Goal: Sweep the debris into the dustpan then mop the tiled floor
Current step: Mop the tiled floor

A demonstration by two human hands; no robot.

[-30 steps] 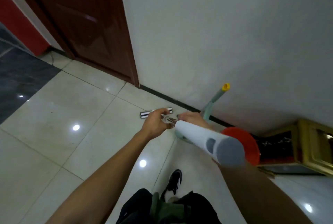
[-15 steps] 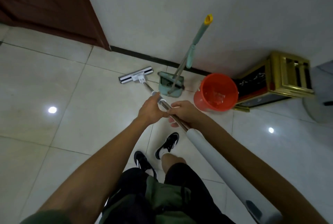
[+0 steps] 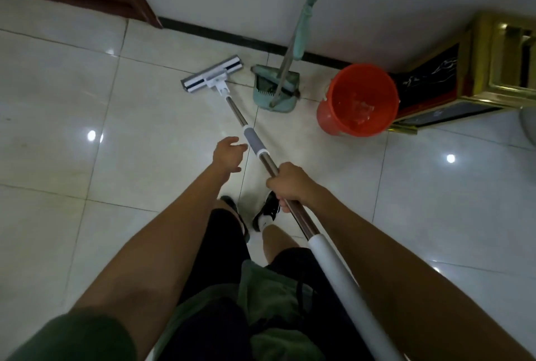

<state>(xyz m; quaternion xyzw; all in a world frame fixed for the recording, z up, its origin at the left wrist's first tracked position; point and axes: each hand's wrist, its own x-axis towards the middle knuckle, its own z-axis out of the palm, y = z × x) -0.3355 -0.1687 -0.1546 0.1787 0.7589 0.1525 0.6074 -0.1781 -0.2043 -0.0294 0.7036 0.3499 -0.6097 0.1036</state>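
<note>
Steel mop handle [image 3: 268, 161]: gripped by right hand [image 3: 290, 183] only; left hand [image 3: 227, 154] hangs relaxed, empty.
Swinging risks striking orange bucket [image 3: 358, 99] at 2 o'clock.

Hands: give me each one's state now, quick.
Left hand: open, holding nothing, beside the mop handle.
Right hand: closed around the mop handle.

Dim light around me; ceiling lamps glare as small white spots on the glossy pale tiled floor [image 3: 58, 105]. Edges bend outward, and my near arms blur softly.
</note>
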